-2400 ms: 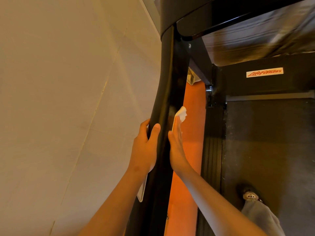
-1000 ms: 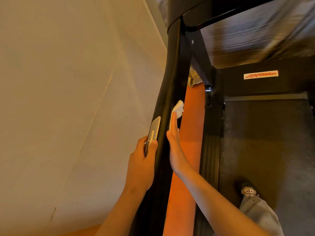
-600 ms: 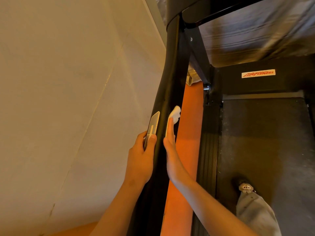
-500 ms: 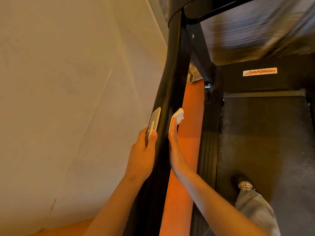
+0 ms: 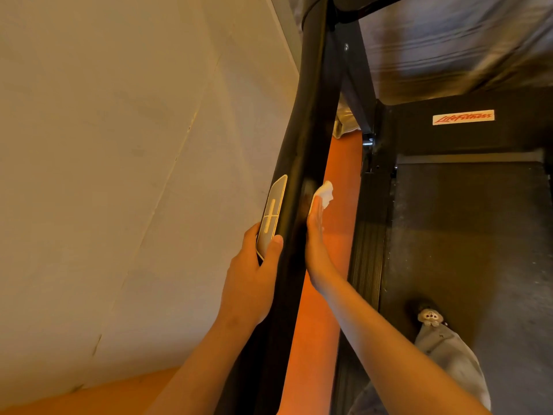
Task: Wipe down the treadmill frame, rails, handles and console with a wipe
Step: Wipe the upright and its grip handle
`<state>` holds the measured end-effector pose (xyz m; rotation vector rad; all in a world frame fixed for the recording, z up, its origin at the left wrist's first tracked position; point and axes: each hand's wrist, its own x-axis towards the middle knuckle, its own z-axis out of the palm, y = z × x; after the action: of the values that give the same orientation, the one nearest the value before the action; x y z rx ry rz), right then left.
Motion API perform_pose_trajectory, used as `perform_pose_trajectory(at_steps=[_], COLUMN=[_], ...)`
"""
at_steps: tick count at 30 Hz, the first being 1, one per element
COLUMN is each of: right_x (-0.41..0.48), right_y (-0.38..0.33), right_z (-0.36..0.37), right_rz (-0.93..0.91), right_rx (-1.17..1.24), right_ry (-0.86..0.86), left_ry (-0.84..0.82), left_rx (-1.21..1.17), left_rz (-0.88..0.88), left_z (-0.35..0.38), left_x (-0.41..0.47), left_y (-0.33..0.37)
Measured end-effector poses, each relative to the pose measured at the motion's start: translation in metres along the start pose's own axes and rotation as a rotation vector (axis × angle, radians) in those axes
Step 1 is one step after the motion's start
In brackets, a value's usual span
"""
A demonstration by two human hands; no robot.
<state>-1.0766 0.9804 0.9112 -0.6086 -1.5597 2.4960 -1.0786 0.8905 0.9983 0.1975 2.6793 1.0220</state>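
Right hand (image 5: pixel 317 250): fingers held straight, crumpled white wipe (image 5: pixel 324 193) pressed against the right face of the glossy black upright (image 5: pixel 308 115). Left hand (image 5: pixel 251 280): a pale, round-ended flat plate (image 5: pixel 272 211) is gripped at the upright's left edge. Smooth beige wall (image 5: pixel 119 145) close leftward; orange floor (image 5: pixel 338 235) and dark textured belt (image 5: pixel 463 235) rightward.

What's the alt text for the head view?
Right hand, fingers straight, presses a white crumpled wipe against the inner side of a glossy black treadmill upright. Left hand grips the outer side, thumb on a silver elongated badge. Dark treadmill belt lies to the right, beige wall to the left.
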Motion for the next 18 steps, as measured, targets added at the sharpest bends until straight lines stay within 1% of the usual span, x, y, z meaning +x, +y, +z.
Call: perform_pose_trajectory(at_steps=[2,6,8,12,15,18], right_x=[0.000,-0.030,-0.029,0.016,0.035,0.023], right_y=[-0.004,0.002,0.015,0.015,0.008,0.013], right_z=[0.004,0.015,0.011,-0.004,-0.011,-0.009], right_rz=[-0.038,-0.142,-0.163,-0.035,0.008,-0.035], right_rx=[0.000,0.020,-0.013,-0.045,-0.050,-0.054], right_ry=[-0.003,-0.083,-0.060,0.092,0.095,0.046], left_ry=[0.000,-0.012,-0.008,0.008,0.022,0.041], left_rx=[0.014,0.030,0.035,0.020,0.028,0.062], left_rz=[-0.001,0.014,0.017,0.025,0.028,0.030], left_z=[0.000,0.000,0.000,0.000,0.000,0.000], left_x=[0.001,0.003,0.002,0.001,0.001,0.001], left_y=[0.000,0.000,0.002,0.002,0.002,0.004])
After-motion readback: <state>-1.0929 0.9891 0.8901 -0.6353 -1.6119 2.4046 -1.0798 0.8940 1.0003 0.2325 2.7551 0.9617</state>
